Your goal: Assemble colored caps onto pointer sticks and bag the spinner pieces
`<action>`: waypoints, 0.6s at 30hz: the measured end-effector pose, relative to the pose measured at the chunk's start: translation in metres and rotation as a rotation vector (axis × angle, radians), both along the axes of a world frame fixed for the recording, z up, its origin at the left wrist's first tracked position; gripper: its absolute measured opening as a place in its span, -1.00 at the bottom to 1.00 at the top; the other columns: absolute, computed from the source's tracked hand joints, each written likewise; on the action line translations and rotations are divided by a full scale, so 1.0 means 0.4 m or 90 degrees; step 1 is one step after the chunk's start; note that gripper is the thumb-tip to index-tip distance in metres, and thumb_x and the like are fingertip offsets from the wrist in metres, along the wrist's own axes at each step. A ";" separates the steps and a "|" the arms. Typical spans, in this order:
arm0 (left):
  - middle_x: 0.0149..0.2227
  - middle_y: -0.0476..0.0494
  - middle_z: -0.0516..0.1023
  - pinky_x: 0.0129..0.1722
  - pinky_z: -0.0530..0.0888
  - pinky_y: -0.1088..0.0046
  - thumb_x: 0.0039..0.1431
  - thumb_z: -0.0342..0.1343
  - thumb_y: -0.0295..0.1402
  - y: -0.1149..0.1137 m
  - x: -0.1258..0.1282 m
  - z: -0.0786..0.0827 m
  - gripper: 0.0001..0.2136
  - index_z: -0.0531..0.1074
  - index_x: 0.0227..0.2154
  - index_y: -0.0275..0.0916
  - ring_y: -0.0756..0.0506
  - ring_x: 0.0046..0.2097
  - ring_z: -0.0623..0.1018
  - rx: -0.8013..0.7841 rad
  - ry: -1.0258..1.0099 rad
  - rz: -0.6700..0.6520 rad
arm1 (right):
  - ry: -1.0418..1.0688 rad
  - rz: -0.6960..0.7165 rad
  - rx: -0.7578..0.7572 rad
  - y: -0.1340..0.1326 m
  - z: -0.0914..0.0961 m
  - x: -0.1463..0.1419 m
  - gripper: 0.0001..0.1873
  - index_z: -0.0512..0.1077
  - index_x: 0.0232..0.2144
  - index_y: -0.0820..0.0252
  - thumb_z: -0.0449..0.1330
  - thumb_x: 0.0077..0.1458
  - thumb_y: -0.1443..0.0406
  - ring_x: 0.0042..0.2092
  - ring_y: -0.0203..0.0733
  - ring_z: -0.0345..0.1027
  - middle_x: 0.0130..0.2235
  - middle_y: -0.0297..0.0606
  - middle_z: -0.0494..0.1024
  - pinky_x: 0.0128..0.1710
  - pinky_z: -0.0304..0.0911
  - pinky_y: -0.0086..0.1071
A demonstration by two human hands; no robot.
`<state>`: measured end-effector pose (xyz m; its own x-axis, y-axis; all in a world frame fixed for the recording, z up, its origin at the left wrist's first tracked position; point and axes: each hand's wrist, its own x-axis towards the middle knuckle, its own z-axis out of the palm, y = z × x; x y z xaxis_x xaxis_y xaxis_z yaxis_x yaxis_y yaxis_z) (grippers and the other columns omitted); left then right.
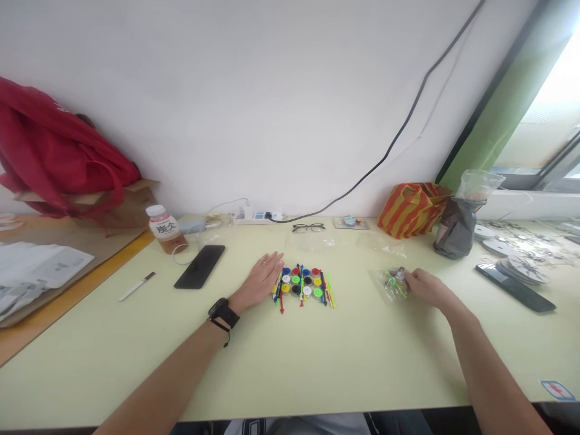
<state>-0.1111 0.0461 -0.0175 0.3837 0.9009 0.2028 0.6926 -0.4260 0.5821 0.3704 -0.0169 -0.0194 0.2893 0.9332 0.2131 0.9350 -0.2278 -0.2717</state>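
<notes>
On the table, small round discs (296,280) in red, blue, yellow, green, white and black sit in rows. Thin coloured plastic arrow-shaped sticks (325,290) lie upright between the rows and along both sides. My left hand (265,277) rests flat at the left side of this group, fingers stretched out and touching or very near the outer sticks. Over to the right, my right hand (423,286) has its fingers closed on a small clear plastic bag (393,285) with coloured pieces inside. Those fingertips are partly hidden behind the hand.
A black phone (199,267), a bottle (165,231) and a white pen (136,287) lie or stand left. Glasses (309,228) and a power strip (257,215) are along the wall. To the right are a striped bag (410,210), a grey bag (457,226) and another phone (514,287).
</notes>
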 end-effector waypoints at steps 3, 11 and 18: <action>0.42 -0.16 0.23 0.48 0.06 0.00 0.48 -0.27 0.10 -0.007 0.005 0.011 -0.40 0.30 0.34 -0.14 -0.24 0.48 0.13 -0.033 -0.042 0.010 | 0.087 0.024 -0.045 0.011 -0.004 -0.037 -0.56 0.44 -0.53 0.12 0.02 0.23 0.02 -0.42 -0.11 0.50 -0.45 -0.16 0.62 -0.47 0.31 -0.35; 0.32 -0.17 0.41 0.43 0.20 0.11 0.49 -0.22 0.06 -0.025 0.014 0.035 -0.44 0.43 0.23 -0.19 -0.21 0.37 0.35 -0.042 -0.139 0.020 | 0.188 0.140 0.009 0.057 0.109 -0.102 -0.62 0.37 -0.56 0.12 0.10 0.16 0.02 -0.42 -0.18 0.40 -0.45 -0.26 0.58 -0.50 0.18 -0.39; 0.26 -0.20 0.47 0.39 0.26 0.10 0.50 -0.22 0.03 -0.026 0.015 0.032 -0.47 0.46 0.18 -0.19 -0.23 0.30 0.42 -0.006 -0.128 0.012 | 0.070 0.134 0.111 0.059 0.198 -0.178 -0.69 0.42 -0.49 0.09 0.14 0.23 0.08 -0.36 -0.10 0.43 -0.39 -0.23 0.61 -0.40 0.17 -0.30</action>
<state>-0.1050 0.0358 -0.0047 0.3194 0.9097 0.2653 0.5703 -0.4081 0.7128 0.2993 0.0066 0.0599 0.1234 0.9275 0.3529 0.9193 0.0270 -0.3926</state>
